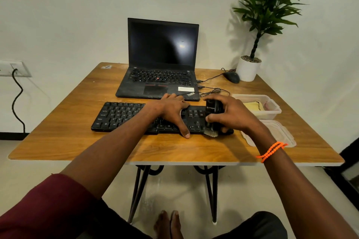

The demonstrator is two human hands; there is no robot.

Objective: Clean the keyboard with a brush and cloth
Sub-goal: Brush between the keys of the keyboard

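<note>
A black keyboard (120,115) lies across the middle of the wooden table (77,147). My left hand (172,109) rests spread on the keyboard's middle, fingers straight, thumb reaching over its near edge. My right hand (232,114) grips a black brush (212,109) over the keyboard's right end. The brush's pale bristles (210,133) touch the keyboard's near right edge. A yellow cloth (253,106) lies in a clear plastic tub (272,103) at the right.
An open black laptop (161,75) stands behind the keyboard with its screen dark. A wired black mouse (232,77) and a potted plant (248,71) sit at the back right. A clear tub lid (279,132) lies near the right edge.
</note>
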